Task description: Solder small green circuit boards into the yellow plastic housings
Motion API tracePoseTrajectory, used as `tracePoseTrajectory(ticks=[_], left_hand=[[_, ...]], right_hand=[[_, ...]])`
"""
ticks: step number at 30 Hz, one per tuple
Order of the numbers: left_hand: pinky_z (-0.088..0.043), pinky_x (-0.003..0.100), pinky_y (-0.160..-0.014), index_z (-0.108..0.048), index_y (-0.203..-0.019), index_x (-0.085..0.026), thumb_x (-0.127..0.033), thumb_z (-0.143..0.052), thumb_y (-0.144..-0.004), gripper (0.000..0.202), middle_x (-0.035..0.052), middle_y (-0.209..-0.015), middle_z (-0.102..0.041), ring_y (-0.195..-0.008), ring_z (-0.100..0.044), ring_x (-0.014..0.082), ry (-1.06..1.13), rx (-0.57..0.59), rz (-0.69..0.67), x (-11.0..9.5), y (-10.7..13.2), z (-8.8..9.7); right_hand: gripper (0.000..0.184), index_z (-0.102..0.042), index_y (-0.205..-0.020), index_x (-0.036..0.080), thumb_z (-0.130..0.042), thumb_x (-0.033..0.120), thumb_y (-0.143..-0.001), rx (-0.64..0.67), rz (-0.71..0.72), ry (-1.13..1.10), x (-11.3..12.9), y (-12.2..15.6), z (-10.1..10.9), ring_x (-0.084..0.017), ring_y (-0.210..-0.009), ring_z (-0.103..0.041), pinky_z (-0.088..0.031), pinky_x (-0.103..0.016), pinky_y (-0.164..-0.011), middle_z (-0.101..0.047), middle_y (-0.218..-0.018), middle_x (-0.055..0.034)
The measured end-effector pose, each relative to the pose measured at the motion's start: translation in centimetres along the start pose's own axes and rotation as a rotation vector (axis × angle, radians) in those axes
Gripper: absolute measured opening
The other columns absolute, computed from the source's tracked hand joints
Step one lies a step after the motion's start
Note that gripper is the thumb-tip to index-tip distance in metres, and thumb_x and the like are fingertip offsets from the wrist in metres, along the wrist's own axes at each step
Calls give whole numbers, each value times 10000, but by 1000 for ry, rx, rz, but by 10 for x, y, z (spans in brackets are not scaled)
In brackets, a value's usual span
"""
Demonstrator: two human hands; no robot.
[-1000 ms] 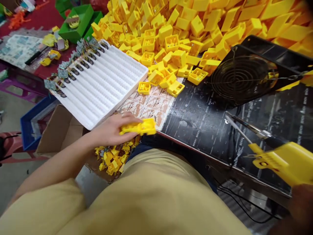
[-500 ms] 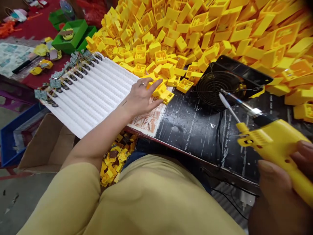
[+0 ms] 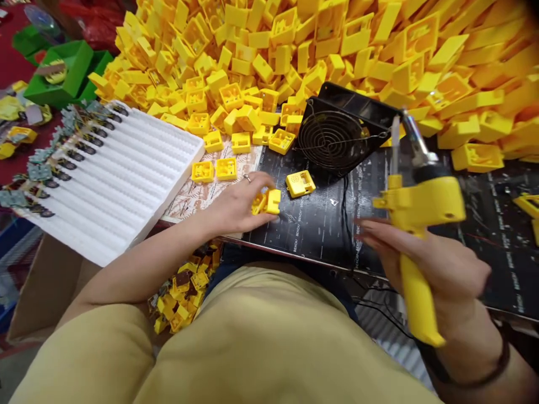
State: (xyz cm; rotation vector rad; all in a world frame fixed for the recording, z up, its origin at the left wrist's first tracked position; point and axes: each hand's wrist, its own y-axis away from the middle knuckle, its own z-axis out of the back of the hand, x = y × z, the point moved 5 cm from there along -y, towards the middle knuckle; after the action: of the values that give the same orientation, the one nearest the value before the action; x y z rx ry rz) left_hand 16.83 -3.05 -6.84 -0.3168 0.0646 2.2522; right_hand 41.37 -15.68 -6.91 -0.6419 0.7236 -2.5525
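Note:
My left hand (image 3: pixel 233 206) curls its fingers and thumb around small open yellow plastic cases (image 3: pixel 273 201) at the bench's front edge; the hand partly hides them. A separate yellow case with a speaker grille (image 3: pixel 300 184) lies just right of it. Two more open cases (image 3: pixel 226 168) stand side by side behind the hand. On the right, my right hand (image 3: pixel 442 269) grips a yellow soldering gun (image 3: pixel 427 202), slightly blurred. Its metal tip and a thin feed tube beside it point up and away, near the black fan (image 3: pixel 332 134).
A large heap of yellow cases (image 3: pixel 261 67) covers the back of the black bench (image 3: pixel 320 230). To the left lies a white ridged foam tray (image 3: pixel 126 185) with wired parts along its far-left edge. Green boxes (image 3: pixel 63 73) stand behind it. The fan's cable crosses the bench.
My left hand has moved toward the front edge with yellow cases, leaving others on the bench. The soldering gun in my right hand has swung more upright. The view has shifted right.

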Motion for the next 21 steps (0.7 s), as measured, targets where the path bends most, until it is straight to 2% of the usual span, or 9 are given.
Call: tracePoseTrajectory(ticks=[2,4,6,8,10,13,16,18,21], left_hand=[[-559,385,-837,-595,-1244,-142,-491,-646,-895,496,120,-1091,-701,-1013,-662,280,-124,44,41,5,4,9],[-556,407,-831,-631,-1232,-143,-431,-631,-915,428,134,-1103,-714,-1065,-650,318,-254,116,14,3,7,15],[-551,409,-859,-652,-1236,-163,-363,-642,-908,385,145,-1248,-678,-1107,-644,318,-273,186,-64,-3,9,16],[-542,408,-914,-631,-1296,-186,-354,-646,-904,427,145,-1391,-602,-1132,-647,298,-172,168,-96,-4,13,19],[-520,397,-981,-582,-1361,-189,-379,-609,-925,477,136,-1416,-581,-1169,-640,274,-3,39,-51,4,20,24],[-505,362,-994,-563,-1342,-169,-342,-500,-968,417,97,-1212,-689,-1107,-660,223,170,-198,90,29,37,25],[-479,411,-994,-556,-1333,-148,-349,-457,-975,422,107,-1122,-713,-1068,-654,242,105,-278,107,45,50,9],[-423,478,-1049,-555,-1352,-152,-441,-467,-972,485,136,-1208,-689,-1160,-613,287,33,-258,19,44,53,-3],[-340,522,-1116,-561,-1360,-186,-579,-495,-938,581,143,-1345,-627,-1268,-544,316,-57,-255,-13,34,56,-6]], right_hand=[[359,-594,-1278,333,-591,177,-954,27,97,56,9,-22,-14,-162,-623,-592,-482,-306,-572,-651,-801,19],[204,-626,-1144,277,-639,246,-943,60,262,114,17,-49,-28,-168,-639,-591,-473,-296,-572,-623,-751,6],[162,-619,-1131,232,-568,235,-977,101,392,124,19,-75,-46,-199,-868,-661,-538,-326,-777,-682,-926,-49],[213,-604,-1181,209,-520,205,-985,197,472,124,12,-96,-69,-225,-1015,-657,-515,-408,-958,-695,-1047,-91],[228,-597,-1185,188,-552,233,-966,333,474,100,1,-108,-90,-246,-1020,-654,-512,-427,-947,-694,-1069,-117],[195,-601,-1145,189,-546,252,-969,389,446,68,-2,-111,-100,-243,-885,-668,-534,-379,-796,-695,-963,-105],[229,-539,-1206,197,-537,278,-992,289,380,12,17,-97,-91,-246,-986,-682,-555,-369,-819,-692,-1066,-130],[318,-467,-1239,220,-614,283,-964,124,231,-176,29,-84,-80,-227,-1131,-663,-570,-347,-898,-653,-1253,-147],[347,-451,-1225,238,-648,222,-939,46,108,-332,42,-59,-76,-205,-1150,-669,-594,-307,-892,-667,-1262,-126]])
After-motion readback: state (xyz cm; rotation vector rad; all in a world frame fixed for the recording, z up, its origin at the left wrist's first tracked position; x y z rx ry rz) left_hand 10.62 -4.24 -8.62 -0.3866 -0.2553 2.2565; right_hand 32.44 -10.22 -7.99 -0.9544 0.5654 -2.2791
